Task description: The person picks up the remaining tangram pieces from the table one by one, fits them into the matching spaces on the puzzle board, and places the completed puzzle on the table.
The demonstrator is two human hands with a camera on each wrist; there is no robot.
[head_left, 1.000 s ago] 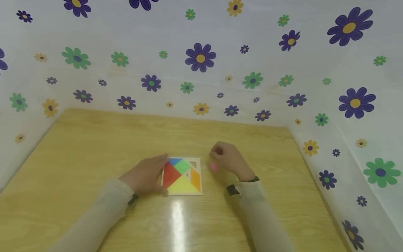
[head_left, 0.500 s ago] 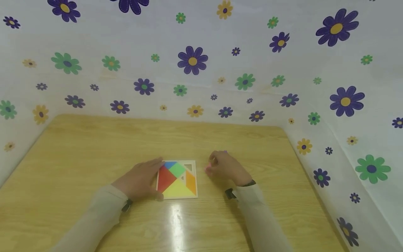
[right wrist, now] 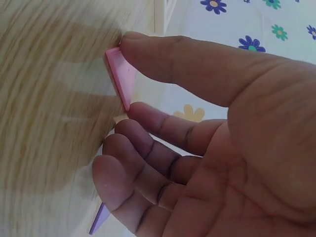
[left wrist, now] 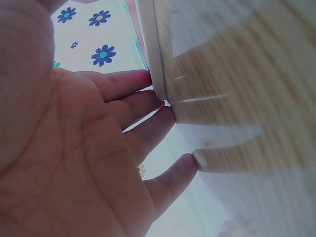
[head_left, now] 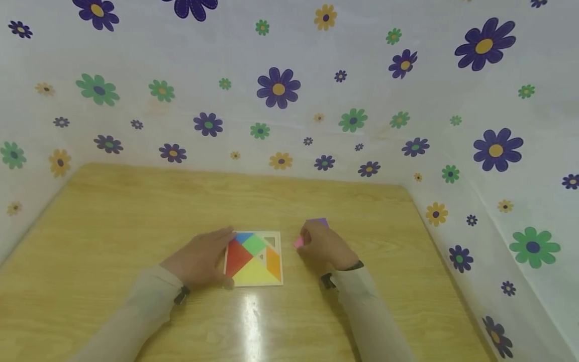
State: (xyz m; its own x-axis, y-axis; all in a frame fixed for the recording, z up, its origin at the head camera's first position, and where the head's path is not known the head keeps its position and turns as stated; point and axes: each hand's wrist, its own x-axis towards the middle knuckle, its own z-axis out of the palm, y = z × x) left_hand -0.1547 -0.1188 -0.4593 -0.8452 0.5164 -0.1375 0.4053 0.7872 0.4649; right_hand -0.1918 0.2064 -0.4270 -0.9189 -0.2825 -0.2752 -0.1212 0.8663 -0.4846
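Note:
A square tangram tray [head_left: 281, 271] lies on the table, with red, yellow, green, blue and orange pieces in it. Two triangular recesses show bare, one at the upper right corner and a smaller one near the middle. My left hand [head_left: 199, 260] rests along the tray's left side; in the left wrist view its extended fingers [left wrist: 148, 131] touch the tray edge and tabletop. To the right of the tray, my right hand [head_left: 327, 245] pinches a small pink triangle [right wrist: 123, 76] between thumb and index finger at the table surface. A purple piece [head_left: 322, 221] lies partly hidden behind that hand.
The wooden table [head_left: 181, 201] meets a white flowered sheet [head_left: 298, 50] at its back and sides. Bare wood separates the tray from the pink triangle. A glare streak lies on the wood in front of the tray.
My right hand has lowered onto the pink triangle and taken it between thumb and index finger. The purple piece has come into sight behind the hand. My left hand stays at the tray.

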